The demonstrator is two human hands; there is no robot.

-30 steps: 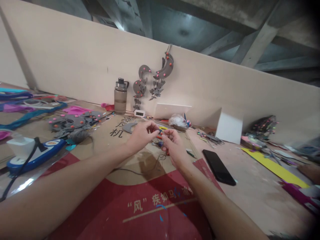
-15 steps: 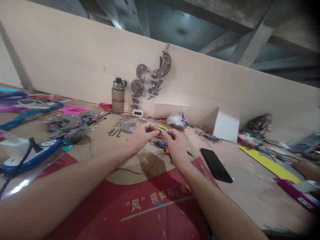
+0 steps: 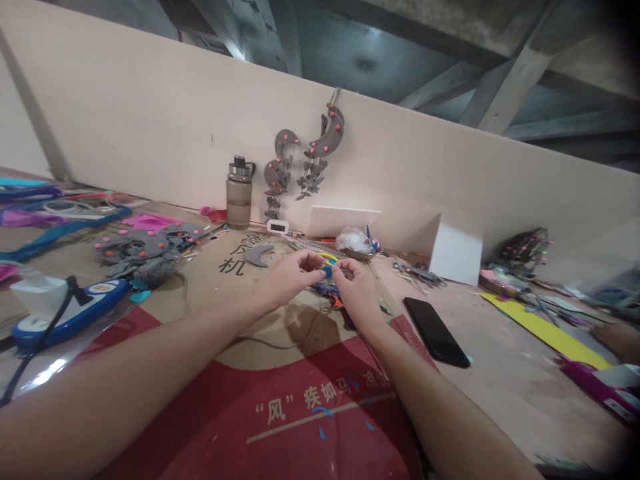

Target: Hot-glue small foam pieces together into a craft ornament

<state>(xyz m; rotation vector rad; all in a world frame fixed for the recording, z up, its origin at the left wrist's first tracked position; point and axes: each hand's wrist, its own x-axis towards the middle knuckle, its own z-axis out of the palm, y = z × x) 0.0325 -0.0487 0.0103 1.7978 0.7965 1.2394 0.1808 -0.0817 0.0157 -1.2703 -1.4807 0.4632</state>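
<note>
1. The wall (image 3: 150, 120) runs across the back, with gray ornaments (image 3: 327, 137) hanging on it, dotted with pink and orange beads.
2. The desk (image 3: 505, 380) carries everything else.
3. The cardboard (image 3: 225, 427), red and brown with printed characters, lies on the desk under both forearms.
4. The yellow strip (image 3: 545, 331) lies at the right, near another person's hand (image 3: 617, 340) at the picture's edge.
5. The white card (image 3: 457, 250) leans against the wall, beyond the phone.
6. The power strip (image 3: 105, 291), blue and white, lies at the left with a white plug block on it.
7. The bottle (image 3: 239, 200) stands upright by the wall, partly filled.
8. The left hand (image 3: 290, 280) has thumb and forefinger pinched on the near side of the blue piece.
9. The right hand (image 3: 357, 287) pinches the same piece from the other side, its fingers closed.
10. The phone (image 3: 435, 332) lies flat, right of the cardboard, screen dark.
11. The gray crescent (image 3: 259, 255) lies on the cardboard beyond the left hand.
12. The blue piece (image 3: 328, 271) sits between both hands' fingertips, above a small colorful bundle (image 3: 327, 289); its shape is mostly hidden.
</note>
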